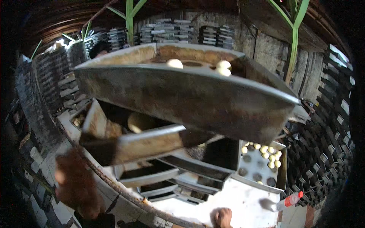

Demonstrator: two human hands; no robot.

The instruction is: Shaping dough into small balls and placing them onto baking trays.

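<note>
A large dark metal tray (182,95) with worn brown walls fills the middle, crosswise above other trays. Pale round dough balls (175,64) show over its rim. Under it, a second deep tray (152,146) sits at an angle with a larger pale round shape (138,122) partly in shadow. My left hand (78,184) is smeared by motion, just below and left of that second tray's corner, seemingly apart from it; its fingers cannot be made out. My right hand (223,217) is at the white tabletop's near edge, fingers curled; anything inside them is hidden.
More trays (167,176) are stacked crisscross on the white table (243,201). At right stands a tray (262,182) with several dough balls, a red-capped clear bottle (288,201) near it. Dark trays (323,140) pile along the right wall. Part of another person's head (99,49) shows behind.
</note>
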